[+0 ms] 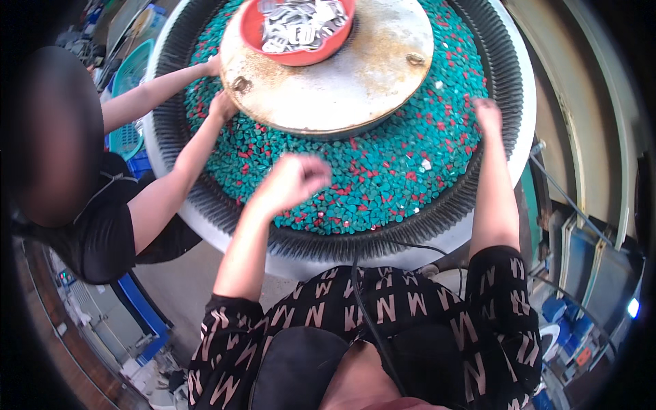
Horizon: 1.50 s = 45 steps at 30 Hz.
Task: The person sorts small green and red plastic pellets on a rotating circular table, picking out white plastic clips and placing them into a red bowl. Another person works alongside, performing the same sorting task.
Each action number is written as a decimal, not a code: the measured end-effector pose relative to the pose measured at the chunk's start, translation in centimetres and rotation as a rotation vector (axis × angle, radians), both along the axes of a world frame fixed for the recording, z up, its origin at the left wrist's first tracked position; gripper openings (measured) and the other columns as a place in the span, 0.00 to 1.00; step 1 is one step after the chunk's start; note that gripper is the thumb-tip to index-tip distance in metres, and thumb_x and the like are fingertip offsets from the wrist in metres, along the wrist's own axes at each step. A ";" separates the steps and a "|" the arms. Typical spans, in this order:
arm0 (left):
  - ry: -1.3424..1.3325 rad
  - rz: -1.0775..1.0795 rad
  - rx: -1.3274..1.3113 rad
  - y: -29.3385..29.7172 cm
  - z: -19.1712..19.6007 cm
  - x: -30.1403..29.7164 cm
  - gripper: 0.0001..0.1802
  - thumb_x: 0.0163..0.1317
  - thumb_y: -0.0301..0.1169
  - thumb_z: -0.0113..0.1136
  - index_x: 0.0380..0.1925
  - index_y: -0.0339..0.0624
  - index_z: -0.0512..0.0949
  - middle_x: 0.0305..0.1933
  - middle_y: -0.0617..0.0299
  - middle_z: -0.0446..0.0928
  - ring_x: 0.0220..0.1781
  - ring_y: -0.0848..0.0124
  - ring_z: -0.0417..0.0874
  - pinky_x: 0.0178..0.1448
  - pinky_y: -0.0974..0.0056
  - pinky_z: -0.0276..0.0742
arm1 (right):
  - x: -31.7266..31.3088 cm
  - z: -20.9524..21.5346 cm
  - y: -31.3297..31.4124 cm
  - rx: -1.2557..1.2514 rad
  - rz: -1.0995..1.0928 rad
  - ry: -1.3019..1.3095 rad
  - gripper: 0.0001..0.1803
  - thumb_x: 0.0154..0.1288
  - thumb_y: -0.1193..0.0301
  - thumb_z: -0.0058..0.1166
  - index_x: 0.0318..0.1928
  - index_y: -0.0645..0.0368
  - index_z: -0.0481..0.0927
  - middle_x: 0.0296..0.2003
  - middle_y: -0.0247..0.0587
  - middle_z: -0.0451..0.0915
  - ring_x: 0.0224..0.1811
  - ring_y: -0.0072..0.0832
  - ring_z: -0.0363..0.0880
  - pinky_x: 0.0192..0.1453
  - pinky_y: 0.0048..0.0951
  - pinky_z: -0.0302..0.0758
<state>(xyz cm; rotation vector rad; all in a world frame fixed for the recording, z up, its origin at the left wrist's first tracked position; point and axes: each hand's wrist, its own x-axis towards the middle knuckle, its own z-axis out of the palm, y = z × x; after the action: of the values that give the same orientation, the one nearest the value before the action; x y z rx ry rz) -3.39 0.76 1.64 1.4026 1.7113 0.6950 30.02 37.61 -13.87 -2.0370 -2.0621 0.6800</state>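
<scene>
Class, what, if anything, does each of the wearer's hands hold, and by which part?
It cannot be told: the left hand is blurred above the green and red pieces, and the right hand shows too little detail.

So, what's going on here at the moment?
Two people are at a round tub of small green and red pieces. The wearer's left hand, blurred, is over the near pieces; the right hand is at the tub's right side. Whether either holds anything isn't clear. A co-worker's hands are at the left edge of the round central platform, where a red basin holds flat, silvery parts.
</scene>
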 end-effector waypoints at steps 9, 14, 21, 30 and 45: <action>-0.093 -0.157 -0.103 4.8 -6.6 5.4 0.11 0.57 0.25 0.58 0.40 0.36 0.80 0.39 0.52 0.82 0.40 0.64 0.84 0.45 0.62 0.78 | -8.8 -0.9 -13.7 -0.863 0.431 -0.014 0.36 0.51 0.48 0.53 0.61 0.48 0.72 0.53 0.45 0.78 0.47 0.35 0.80 0.54 0.33 0.75; -0.023 -0.240 0.098 14.7 -10.3 9.8 0.14 0.59 0.27 0.54 0.46 0.39 0.78 0.51 0.50 0.76 0.54 0.55 0.76 0.60 0.57 0.71 | -11.8 -2.2 -24.3 -0.850 0.862 -0.023 0.42 0.47 0.36 0.57 0.61 0.40 0.71 0.64 0.52 0.63 0.65 0.45 0.64 0.67 0.40 0.62; 0.385 -0.427 -0.508 12.2 -17.7 10.6 0.33 0.55 0.61 0.52 0.57 0.57 0.73 0.63 0.58 0.69 0.63 0.56 0.69 0.64 0.52 0.66 | -7.2 2.6 -15.0 -0.450 0.583 0.126 0.17 0.52 0.63 0.55 0.42 0.54 0.82 0.39 0.50 0.81 0.45 0.44 0.79 0.53 0.43 0.74; 0.253 -0.647 -0.840 1.7 -11.9 5.2 0.39 0.45 0.62 0.61 0.55 0.55 0.75 0.54 0.55 0.77 0.57 0.57 0.76 0.60 0.54 0.69 | -2.4 -1.7 -6.9 -0.292 0.556 -0.979 0.25 0.68 0.71 0.34 0.65 0.49 0.60 0.58 0.45 0.72 0.62 0.46 0.65 0.61 0.47 0.66; -0.104 0.050 -0.686 -7.5 -6.6 -4.3 0.20 0.58 0.26 0.60 0.53 0.46 0.75 0.47 0.62 0.80 0.47 0.73 0.80 0.50 0.68 0.76 | -3.6 2.5 -10.0 0.007 0.242 -0.284 0.12 0.52 0.74 0.49 0.38 0.56 0.80 0.38 0.50 0.82 0.40 0.41 0.82 0.46 0.39 0.76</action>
<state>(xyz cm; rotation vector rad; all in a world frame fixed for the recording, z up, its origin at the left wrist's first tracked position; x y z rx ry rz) -7.69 -6.76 -4.92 0.8289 1.6792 0.1601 26.41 27.58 -11.37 -1.9976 -2.4940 0.4358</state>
